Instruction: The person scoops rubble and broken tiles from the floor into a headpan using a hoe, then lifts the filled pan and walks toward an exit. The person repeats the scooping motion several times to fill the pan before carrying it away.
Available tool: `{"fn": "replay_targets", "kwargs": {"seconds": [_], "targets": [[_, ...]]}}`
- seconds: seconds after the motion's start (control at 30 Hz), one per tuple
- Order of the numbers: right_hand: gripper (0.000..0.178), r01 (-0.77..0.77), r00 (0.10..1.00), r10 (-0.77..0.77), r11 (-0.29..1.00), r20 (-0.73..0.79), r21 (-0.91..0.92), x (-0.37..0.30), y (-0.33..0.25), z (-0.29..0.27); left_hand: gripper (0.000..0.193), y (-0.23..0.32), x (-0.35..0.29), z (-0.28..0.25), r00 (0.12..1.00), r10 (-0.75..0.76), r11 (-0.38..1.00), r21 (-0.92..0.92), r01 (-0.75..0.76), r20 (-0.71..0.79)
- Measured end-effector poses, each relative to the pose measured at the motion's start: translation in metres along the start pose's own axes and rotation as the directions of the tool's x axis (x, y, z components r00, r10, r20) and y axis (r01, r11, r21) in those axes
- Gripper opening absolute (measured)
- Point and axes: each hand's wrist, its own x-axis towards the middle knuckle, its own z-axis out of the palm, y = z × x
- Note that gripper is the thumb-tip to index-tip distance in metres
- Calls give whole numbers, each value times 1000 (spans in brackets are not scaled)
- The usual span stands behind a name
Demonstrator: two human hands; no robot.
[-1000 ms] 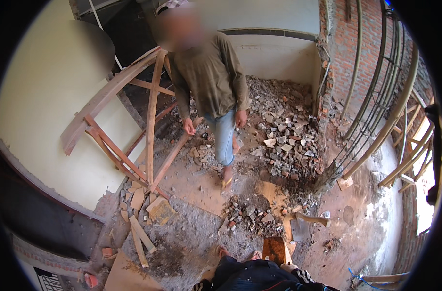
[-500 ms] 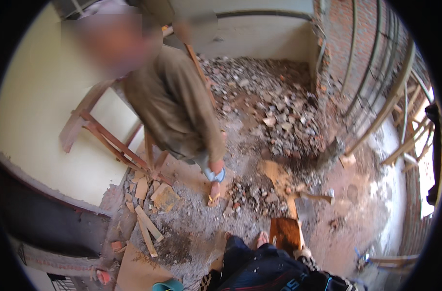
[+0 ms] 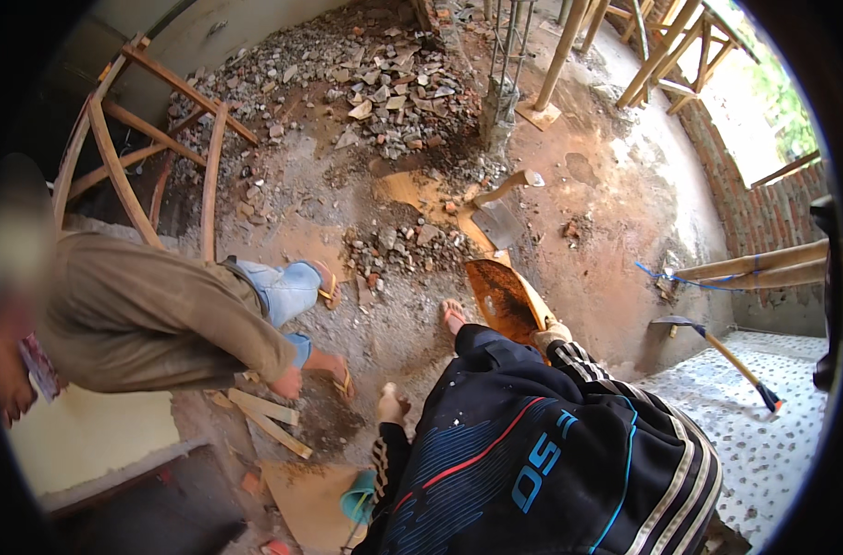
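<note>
Head cam: R hand [image 3: 553, 336] low, grips orange container [image 3: 533, 301]; L hand [image 3: 393, 405] out sideways, prob. relaxed, half-curled

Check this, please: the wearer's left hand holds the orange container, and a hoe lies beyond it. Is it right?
Not the left hand: the right hand holds the orange container, as the head view shows. A hoe does lie beyond it.

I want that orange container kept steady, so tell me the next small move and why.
Probably bring the left hand over to the left edge of the orange container: only the right hand grips it, on its right side, while the left is apart from it with nothing visible in it. A second hold would likely steady it near the rubble pile.
</note>
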Motion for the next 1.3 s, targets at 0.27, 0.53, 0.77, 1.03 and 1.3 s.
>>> {"fn": "replay_targets", "kwargs": {"seconds": [0.27,0.53,0.77,1.03,1.3], "targets": [[51,46,999,-45,998,13,-52,25,81,-7,32,-120,-59,-49,980,183,983,-3,-183,-83],[52,-57,998,56,997,-19,-46,-1,141,5,24,-188,-38,-68,936,280,515,789,-335,214],[56,-35,999,33,997,-24,-75,-28,147,-24,28,-210,20,-65,721,518,172,770,-614,460],[47,4,983,-2,1000,-184,14,19,139,-57,36,-202,-29,-15,736,574,284,756,-589,358],[58,144,977,-162,981,-140,-133,54,113,-101,60,-161,-66,44,957,209,445,852,-277,202]]}}
